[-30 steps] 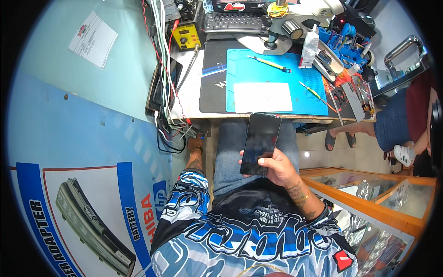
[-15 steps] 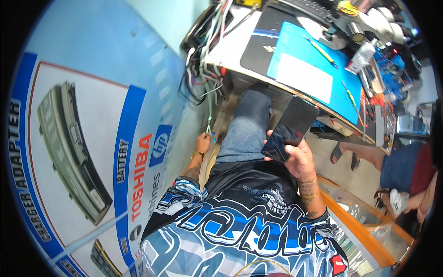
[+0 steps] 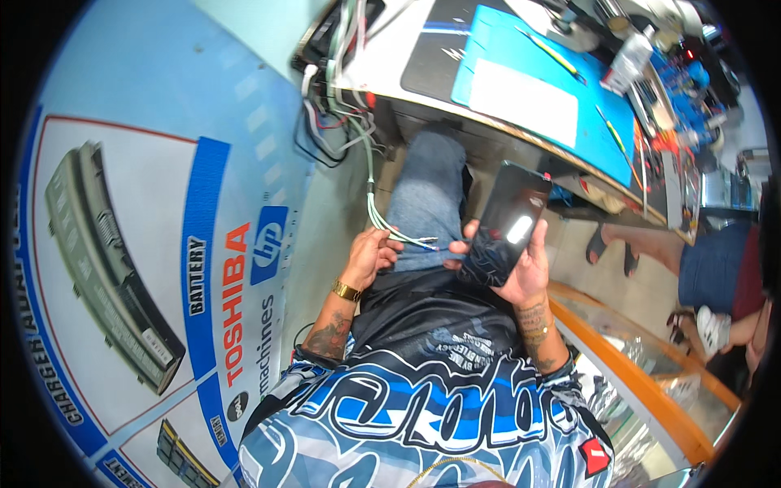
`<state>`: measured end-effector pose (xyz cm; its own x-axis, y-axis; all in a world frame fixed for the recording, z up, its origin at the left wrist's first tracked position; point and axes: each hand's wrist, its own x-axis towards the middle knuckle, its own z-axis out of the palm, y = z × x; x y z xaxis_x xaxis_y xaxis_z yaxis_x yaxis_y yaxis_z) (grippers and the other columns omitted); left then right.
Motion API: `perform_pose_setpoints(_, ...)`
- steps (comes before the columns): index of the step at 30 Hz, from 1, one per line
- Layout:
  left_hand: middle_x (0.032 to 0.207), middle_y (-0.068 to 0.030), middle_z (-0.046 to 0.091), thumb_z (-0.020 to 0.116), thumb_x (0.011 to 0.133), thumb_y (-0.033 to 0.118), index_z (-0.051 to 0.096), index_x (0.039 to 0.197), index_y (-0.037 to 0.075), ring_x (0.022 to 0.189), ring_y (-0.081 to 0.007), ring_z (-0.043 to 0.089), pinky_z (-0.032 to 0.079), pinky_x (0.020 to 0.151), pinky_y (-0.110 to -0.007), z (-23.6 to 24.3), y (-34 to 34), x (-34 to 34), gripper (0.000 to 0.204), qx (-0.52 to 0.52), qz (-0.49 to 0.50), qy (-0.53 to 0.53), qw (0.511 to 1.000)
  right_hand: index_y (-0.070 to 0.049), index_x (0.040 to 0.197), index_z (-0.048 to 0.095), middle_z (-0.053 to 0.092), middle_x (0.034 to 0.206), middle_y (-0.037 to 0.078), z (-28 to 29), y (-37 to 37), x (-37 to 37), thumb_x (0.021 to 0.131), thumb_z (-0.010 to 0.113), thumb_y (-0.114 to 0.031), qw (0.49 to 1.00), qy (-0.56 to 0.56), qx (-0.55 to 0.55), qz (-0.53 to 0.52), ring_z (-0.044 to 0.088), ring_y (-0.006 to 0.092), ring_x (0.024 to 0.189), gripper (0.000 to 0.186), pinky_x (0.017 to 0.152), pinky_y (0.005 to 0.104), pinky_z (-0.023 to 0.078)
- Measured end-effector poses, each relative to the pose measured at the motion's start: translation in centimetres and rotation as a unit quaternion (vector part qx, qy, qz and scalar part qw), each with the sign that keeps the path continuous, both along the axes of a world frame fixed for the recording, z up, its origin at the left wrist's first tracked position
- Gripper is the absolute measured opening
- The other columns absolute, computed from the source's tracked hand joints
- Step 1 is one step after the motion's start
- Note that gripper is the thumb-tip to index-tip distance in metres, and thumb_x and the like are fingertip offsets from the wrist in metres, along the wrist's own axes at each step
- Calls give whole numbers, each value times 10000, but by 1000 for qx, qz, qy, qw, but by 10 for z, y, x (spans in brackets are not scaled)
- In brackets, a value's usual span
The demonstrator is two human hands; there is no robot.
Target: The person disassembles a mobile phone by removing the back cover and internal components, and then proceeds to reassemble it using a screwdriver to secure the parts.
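Observation:
A black smartphone lies in my right hand, tilted over my lap, with a bright reflection on its glossy face. My right thumb and fingers grip its two long edges. My left hand is closed on a pale green cable that splits into several thin ends. Those plug ends point toward the phone's lower left edge, apart from it. The cable runs up to the desk's corner.
Ahead is a desk with a blue mat, a white sheet, a bottle and several tools. Tangled cables hang at its left corner. A poster wall stands close on my left. Another person's legs are at right.
My left hand has come up and inward from the wall side, bringing the cable's ends near the phone. The phone has tilted, and my right thumb has moved off its face to the edge.

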<state>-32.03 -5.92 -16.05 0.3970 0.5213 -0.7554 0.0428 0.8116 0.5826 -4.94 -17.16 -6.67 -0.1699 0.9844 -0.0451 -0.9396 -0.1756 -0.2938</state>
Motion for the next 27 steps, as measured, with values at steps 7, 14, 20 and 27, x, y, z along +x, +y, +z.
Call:
perform_pose_setpoints(7,1093,-124,676,727,893,234,641,1275,66,946,-290,664,510,832,-455,36,-20,27,426,573,-190,376,703,30,1534,347,531,1413,303,-8,-18,7,1033,265,-697,995,48,-49,-71,618,437,1214,887,1037,613,495)
perform_pose_setpoints(14,1131,-40,697,807,793,115,750,1092,107,1095,-266,631,479,967,-435,28,-9,34,305,722,-329,164,586,24,1526,370,541,1403,291,-12,-20,11,1051,305,-642,993,42,-66,-85,626,419,1199,820,1001,591,523)
perform_pose_setpoints(20,908,-50,736,791,827,71,773,988,44,838,-212,690,541,759,-331,24,0,47,164,672,-288,98,676,9,1536,368,542,1413,286,-10,-18,14,1056,318,-620,990,5,-89,-108,629,410,1199,793,990,579,531)
perform_pose_setpoints(27,890,-111,763,748,886,35,773,1075,3,749,-163,697,532,703,-289,59,4,60,194,504,-223,-8,834,-6,1525,392,562,1392,272,-18,-17,16,1052,319,-630,990,0,-93,-106,655,377,1162,787,952,541,562)
